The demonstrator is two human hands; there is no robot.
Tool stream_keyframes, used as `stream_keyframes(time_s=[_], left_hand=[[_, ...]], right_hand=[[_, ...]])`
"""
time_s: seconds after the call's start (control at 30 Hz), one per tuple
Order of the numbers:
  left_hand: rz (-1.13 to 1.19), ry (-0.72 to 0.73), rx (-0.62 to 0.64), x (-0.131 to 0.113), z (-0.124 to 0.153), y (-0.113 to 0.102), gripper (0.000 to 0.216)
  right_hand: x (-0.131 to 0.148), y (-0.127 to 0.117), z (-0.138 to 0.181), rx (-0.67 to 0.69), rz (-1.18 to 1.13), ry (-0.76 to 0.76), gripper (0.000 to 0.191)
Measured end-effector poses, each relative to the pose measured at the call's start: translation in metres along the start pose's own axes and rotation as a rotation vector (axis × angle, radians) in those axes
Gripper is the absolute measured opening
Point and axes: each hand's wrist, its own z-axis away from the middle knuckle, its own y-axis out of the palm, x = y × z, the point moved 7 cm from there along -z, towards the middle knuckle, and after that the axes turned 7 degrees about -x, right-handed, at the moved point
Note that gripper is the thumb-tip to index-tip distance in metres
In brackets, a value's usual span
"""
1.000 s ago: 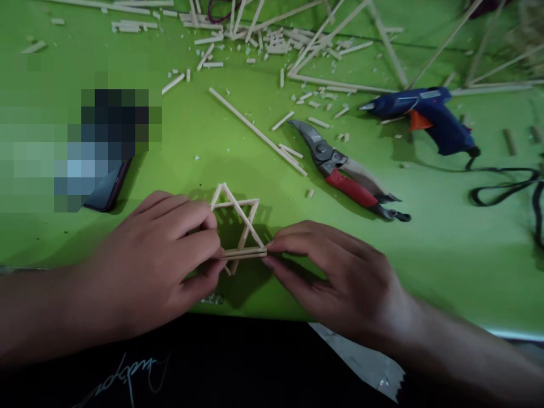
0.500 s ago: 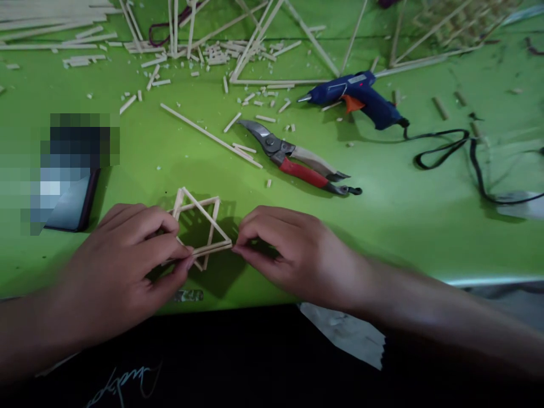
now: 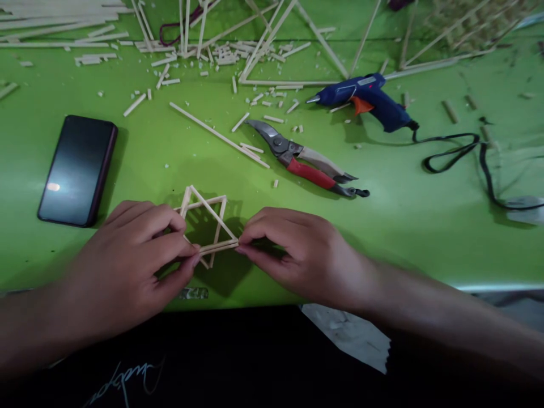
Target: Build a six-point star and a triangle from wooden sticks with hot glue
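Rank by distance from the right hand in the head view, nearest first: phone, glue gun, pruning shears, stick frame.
1. Stick frame: pinched in the fingertips of the right hand, on its left side.
2. Pruning shears: just beyond the hand.
3. Glue gun: farther back, to the right.
4. Phone: far left, past the left hand.

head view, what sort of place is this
Probably a craft workbench: a small wooden stick frame, a blue hot glue gun and red-handled cutters on a green table top strewn with stick offcuts.
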Motion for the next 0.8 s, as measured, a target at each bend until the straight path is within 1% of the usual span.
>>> stream_keyframes(time_s=[0.13,0.33,0.53,0.63,0.7,0.77,0.8], left_hand=[[0.005,-0.008,-0.003,0.0,-0.001,0.0,0.018],[-0.01,0.015,0.009,-0.001,0.001,0.001,0.025],[-0.008,0.032,-0.006,-0.001,0.002,0.002,0.02],[0.006,0.042,-0.044,-0.005,0.001,-0.001,0.016],[0.028,0.078,-0.082,-0.01,0.001,-0.004,0.019],[0.064,0.113,-0.091,-0.016,0.001,-0.007,0.024],[0.095,0.123,-0.08,-0.018,0.001,-0.007,0.023]], right_hand=[[0.001,0.001,0.001,0.0,0.008,-0.013,0.01],[0.0,0.002,0.002,0.009,0.01,-0.021,0.012],[0.001,0.003,0.003,-0.013,0.042,-0.072,0.016],[0.008,-0.001,0.004,-0.034,0.103,-0.183,0.013],[0.018,-0.007,0.006,-0.083,0.12,-0.326,0.008],[0.03,-0.014,0.007,-0.124,0.119,-0.464,0.014],[0.036,-0.017,0.008,-0.127,0.122,-0.515,0.017]])
